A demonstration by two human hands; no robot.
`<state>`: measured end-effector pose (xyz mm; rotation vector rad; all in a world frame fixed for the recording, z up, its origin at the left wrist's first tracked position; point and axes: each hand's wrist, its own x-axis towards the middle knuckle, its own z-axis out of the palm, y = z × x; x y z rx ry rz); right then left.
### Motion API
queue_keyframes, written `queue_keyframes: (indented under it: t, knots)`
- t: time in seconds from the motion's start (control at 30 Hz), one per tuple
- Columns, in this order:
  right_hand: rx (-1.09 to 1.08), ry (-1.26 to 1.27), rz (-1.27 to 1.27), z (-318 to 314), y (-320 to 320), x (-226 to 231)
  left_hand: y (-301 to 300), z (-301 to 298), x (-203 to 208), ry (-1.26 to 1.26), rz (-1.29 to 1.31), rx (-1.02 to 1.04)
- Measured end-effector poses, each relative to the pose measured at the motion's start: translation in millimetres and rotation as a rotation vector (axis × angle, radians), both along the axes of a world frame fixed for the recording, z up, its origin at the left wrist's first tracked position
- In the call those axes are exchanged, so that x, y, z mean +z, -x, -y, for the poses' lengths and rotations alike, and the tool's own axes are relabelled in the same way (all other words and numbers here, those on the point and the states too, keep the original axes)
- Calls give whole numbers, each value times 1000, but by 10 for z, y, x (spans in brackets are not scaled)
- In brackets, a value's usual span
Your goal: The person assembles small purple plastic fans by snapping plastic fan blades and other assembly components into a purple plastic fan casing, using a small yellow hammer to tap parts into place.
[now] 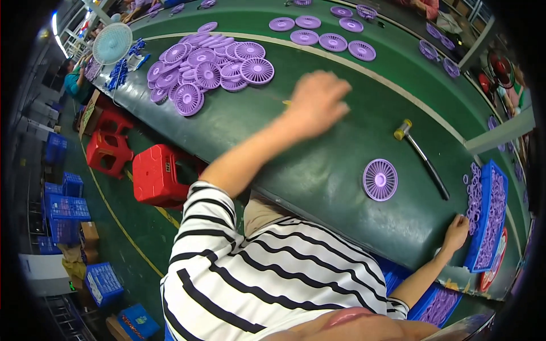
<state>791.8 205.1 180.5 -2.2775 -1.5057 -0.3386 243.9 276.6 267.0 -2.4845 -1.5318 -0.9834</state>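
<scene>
My left hand [319,104] is stretched over the green worktable, blurred by motion. Its thumb and fingers look apart, and nothing shows between them. A heap of round purple slotted covers [207,75] lies to its left. One more purple slotted cover [380,179] lies alone in front of me. At the right, my right hand [456,233] has its fingers drawn together beside a small pile of purple rings [474,196]; whatever they grip is too small to make out. A mallet [422,154] with a yellowish head and dark handle rests between the hands.
A blue tray [483,219] full of purple rings borders the table's right side. Across a pale strip, more purple covers [333,42] lie on a green surface. Red stools [153,176] stand at the left, near blue crates [68,207]. Other people work farther off.
</scene>
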Motion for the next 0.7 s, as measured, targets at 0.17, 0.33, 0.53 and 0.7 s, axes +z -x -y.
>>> queue_keyframes:
  t: [0.17, 0.33, 0.53, 0.7]
  knots:
    - [45, -55, -58, -7, 72, 29, 1587, -1093, -120, 45, -222, 782]
    - [33, -41, -65, -23, 12, -33, 1932, -1055, -410, 459, -157, 833]
    - [42, -16, -19, 8, 86, 11, 1149, -396, -548, 476, -158, 687]
    - [39, -85, -11, 44, 38, -110, 1319, -197, -41, 363, 165, 287]
